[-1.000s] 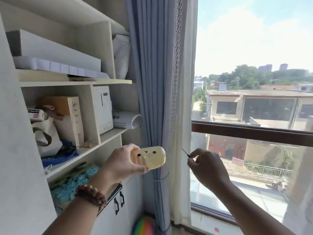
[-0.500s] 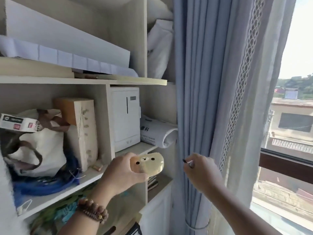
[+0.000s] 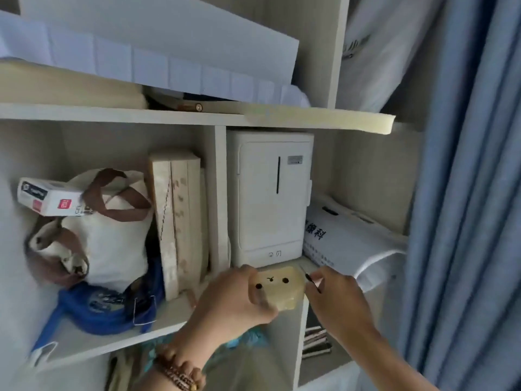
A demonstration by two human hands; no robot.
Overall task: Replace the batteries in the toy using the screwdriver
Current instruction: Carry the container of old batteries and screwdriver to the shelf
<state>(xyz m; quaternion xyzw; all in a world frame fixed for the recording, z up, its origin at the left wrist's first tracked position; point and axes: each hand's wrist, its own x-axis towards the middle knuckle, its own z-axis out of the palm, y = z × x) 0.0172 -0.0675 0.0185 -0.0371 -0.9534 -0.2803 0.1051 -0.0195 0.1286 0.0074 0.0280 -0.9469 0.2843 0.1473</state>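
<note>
Before shelf [image 3: 112, 115], toy [image 3: 277, 289] lengthwise left-right, screwdriver [image 3: 313, 283] tip up-left

A bracelet [image 3: 177, 371] of round brown and tan beads, wound in more than one strand, circles the left wrist. Beyond the bracelet the left hand [image 3: 231, 300] is bare. Right of the bracelet, the right hand [image 3: 338, 297] and forearm are bare too.

The left hand [image 3: 234, 303] grips a yellow toy [image 3: 277, 287] before the shelf [image 3: 118, 338]. Just right, the right hand [image 3: 338, 300] pinches a thin screwdriver [image 3: 313, 283]. Blue curtain [image 3: 465, 193] far right.
</note>
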